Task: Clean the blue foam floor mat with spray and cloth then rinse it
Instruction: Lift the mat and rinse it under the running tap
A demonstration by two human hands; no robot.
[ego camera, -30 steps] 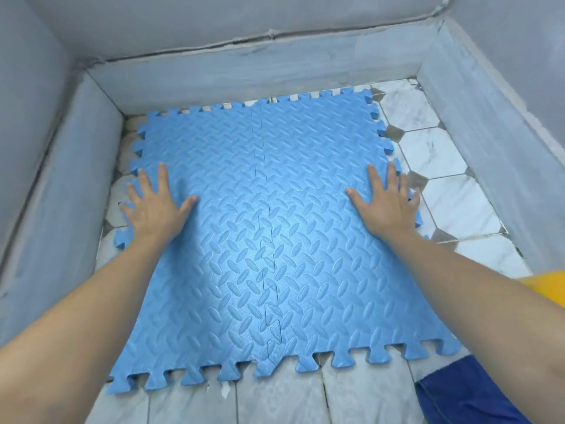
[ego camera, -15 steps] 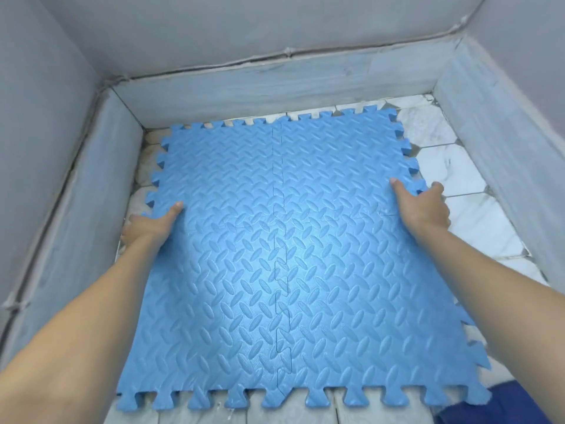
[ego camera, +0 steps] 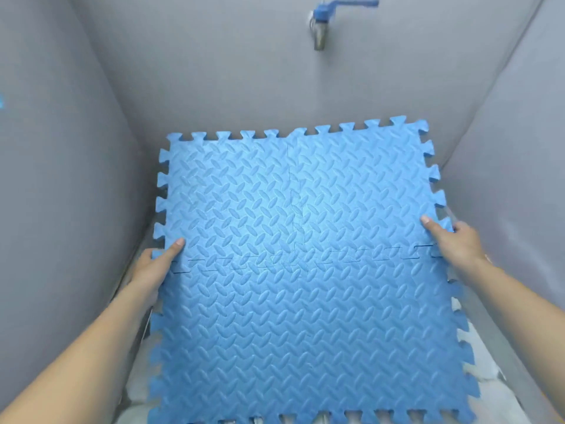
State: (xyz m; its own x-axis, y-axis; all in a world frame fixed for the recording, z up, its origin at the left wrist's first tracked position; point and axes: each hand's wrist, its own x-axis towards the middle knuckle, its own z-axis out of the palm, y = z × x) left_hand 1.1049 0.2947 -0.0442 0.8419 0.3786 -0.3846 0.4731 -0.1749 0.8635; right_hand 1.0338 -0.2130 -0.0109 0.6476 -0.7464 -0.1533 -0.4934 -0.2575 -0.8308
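The blue foam floor mat (ego camera: 299, 270), made of interlocked puzzle tiles with a diamond-plate pattern, is raised off the floor and tilted with its far edge up toward the back wall. My left hand (ego camera: 156, 264) grips its left edge, thumb on top and fingers underneath. My right hand (ego camera: 455, 240) grips the right edge the same way. No spray bottle or cloth is visible.
A tap with a blue handle (ego camera: 321, 22) juts from the grey back wall above the mat. Grey walls (ego camera: 61, 179) close in on the left and right. White tiled floor (ego camera: 489, 377) shows at the lower right.
Both hands went from pressing flat on the mat to gripping its side edges. The mat has been lifted off the floor and tilted up; the view rose so the tap appears.
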